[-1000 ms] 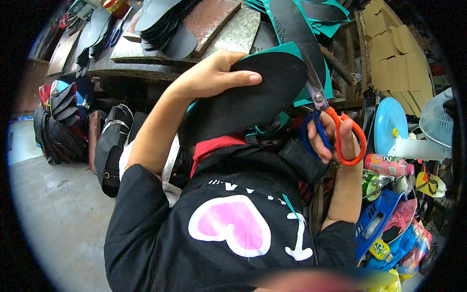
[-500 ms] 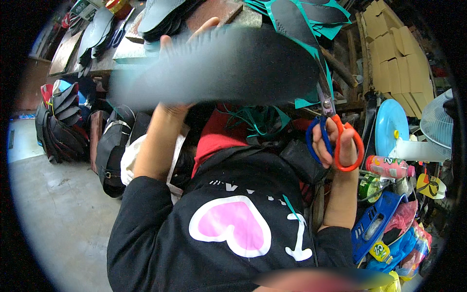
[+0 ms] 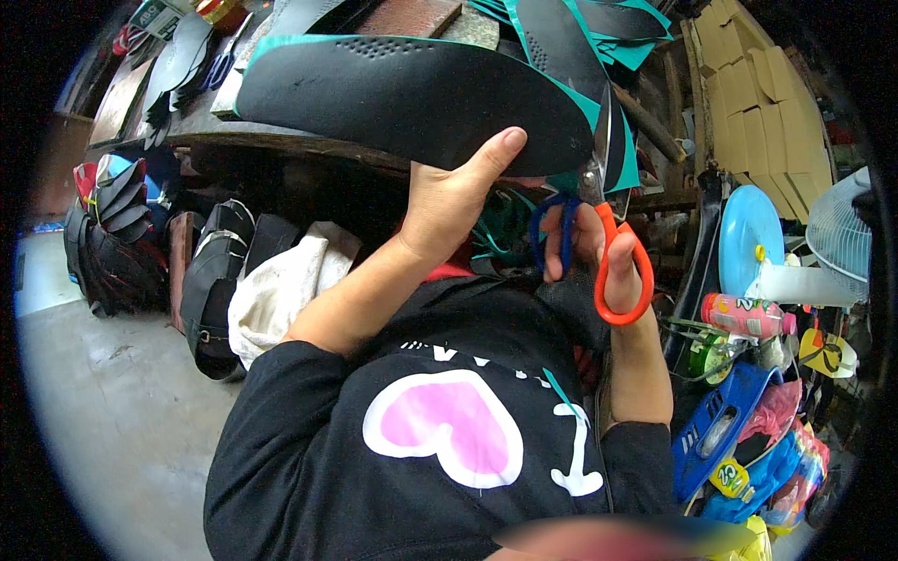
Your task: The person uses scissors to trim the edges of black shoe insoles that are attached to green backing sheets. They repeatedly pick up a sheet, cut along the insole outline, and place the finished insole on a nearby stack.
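A black insole with a strip of teal backing along its edge is held out over the near side of the bench. My left hand grips it from below, thumb lying on its top face. In my right hand is a pair of scissors with one blue and one orange handle. Their handles are spread, and the blades point away from me beside the insole's right end. Part of the blades is hidden by the insole or blends with dark pieces behind it.
More teal-edged black pieces lie on the bench at the back. Stacks of dark insoles stand at the far left. Teal scraps hang below the held insole. To the right are cardboard boxes, a white fan and a pink bottle.
My left hand has shifted from the insole's left part to its near edge toward the right, thumb now on top. The blurred insole has come to rest. The scissors have moved left toward its right end.
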Motion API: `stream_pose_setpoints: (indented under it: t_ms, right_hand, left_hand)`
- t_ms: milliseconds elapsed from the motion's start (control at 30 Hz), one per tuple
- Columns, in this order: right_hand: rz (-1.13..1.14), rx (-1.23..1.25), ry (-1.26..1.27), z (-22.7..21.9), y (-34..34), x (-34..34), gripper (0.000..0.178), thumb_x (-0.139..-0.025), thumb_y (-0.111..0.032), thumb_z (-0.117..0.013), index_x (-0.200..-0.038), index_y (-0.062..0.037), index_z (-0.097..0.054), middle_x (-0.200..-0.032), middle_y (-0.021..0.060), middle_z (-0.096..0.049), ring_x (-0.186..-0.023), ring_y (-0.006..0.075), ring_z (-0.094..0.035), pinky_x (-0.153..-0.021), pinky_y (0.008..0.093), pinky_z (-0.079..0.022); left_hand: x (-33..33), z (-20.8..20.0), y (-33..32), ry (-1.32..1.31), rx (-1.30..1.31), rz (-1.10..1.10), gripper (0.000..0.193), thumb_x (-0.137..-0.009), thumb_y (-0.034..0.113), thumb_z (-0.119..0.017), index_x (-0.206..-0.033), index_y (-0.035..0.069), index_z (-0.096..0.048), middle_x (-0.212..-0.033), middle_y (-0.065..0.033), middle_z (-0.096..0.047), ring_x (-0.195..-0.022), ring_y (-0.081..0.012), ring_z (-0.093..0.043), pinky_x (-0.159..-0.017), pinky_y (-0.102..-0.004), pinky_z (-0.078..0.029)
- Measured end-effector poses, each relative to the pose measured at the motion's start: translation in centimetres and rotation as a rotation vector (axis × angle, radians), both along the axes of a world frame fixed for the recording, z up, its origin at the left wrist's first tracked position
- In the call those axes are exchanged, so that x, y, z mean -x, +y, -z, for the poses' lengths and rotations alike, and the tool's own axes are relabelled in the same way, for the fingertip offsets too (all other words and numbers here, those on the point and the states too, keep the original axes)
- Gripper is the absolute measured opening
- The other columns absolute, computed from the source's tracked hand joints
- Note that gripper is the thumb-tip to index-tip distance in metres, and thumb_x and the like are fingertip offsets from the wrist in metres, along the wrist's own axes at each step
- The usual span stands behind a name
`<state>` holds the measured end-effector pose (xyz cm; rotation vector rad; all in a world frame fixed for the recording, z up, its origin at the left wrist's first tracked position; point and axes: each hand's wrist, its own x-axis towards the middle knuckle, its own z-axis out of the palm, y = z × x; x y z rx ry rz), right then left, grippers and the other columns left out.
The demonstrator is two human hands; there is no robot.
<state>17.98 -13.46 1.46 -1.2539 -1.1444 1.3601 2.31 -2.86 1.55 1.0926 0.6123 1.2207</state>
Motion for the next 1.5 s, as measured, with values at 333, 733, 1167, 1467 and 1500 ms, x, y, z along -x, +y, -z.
stream_pose_setpoints:
  t_ms: [333,733,1167,1467,1500]
  right_hand:
    - [-0.230,0.117,0.179,-0.2,-1.3,-2.8,0.089,-0.071,-0.086,-0.037,-0.096,-0.0014,-0.051,-0.052,-0.0020,-0.046,-0.042,0.0074,-0.041,-0.043,0.0179,-0.034]
    - [-0.172,0.091,0.142,0.2,-1.7,-2.1,0.093,-0.068,-0.088,-0.038,-0.094,0.0000,-0.052,-0.050,-0.0028,-0.046,-0.041,0.0060,-0.041,-0.041,0.0182,-0.032]
    - [-0.256,0.108,0.049,0.3,-2.0,-2.7,0.107,-0.073,-0.088,-0.021,-0.112,0.0074,-0.052,-0.074,0.0049,-0.056,-0.058,0.0109,-0.049,-0.058,0.0255,-0.039]
    - [0.081,0.038,0.059,-0.3,-1.9,0.2,0.098,-0.070,-0.088,-0.032,-0.094,0.0039,-0.054,-0.049,-0.0004,-0.047,-0.039,0.0080,-0.041,-0.038,0.0203,-0.032]
    - [0.107,0.039,0.080,-0.2,-1.8,0.4,0.096,-0.070,-0.088,-0.033,-0.092,0.0029,-0.054,-0.048,-0.0010,-0.046,-0.038,0.0075,-0.040,-0.036,0.0198,-0.031]
  left_hand:
    - [1.8,0.8,1.7,0.059,0.025,0.042,0.021,-0.081,0.014,-0.073,-0.094,0.001,-0.066,-0.090,-0.0072,-0.067,-0.080,-0.0153,-0.065,-0.074,-0.0272,-0.053]
    - [2.6,0.4,1.9,0.160,-0.079,0.200,0.029,-0.078,0.016,-0.076,-0.099,0.000,-0.065,-0.093,-0.0097,-0.067,-0.084,-0.0172,-0.065,-0.074,-0.0281,-0.054]
    - [3.2,0.1,1.7,0.198,0.043,0.424,0.042,-0.074,0.015,-0.079,-0.108,-0.003,-0.062,-0.098,-0.0124,-0.066,-0.089,-0.0213,-0.064,-0.080,-0.0314,-0.053]
    - [3.4,0.3,1.7,0.280,0.042,0.557,0.047,-0.071,0.013,-0.081,-0.111,-0.003,-0.061,-0.102,-0.0145,-0.065,-0.090,-0.0228,-0.063,-0.081,-0.0318,-0.052]
    - [3.5,0.3,1.7,0.286,0.075,0.589,0.048,-0.070,0.013,-0.081,-0.111,-0.003,-0.061,-0.102,-0.0146,-0.065,-0.091,-0.0230,-0.063,-0.082,-0.0321,-0.052]
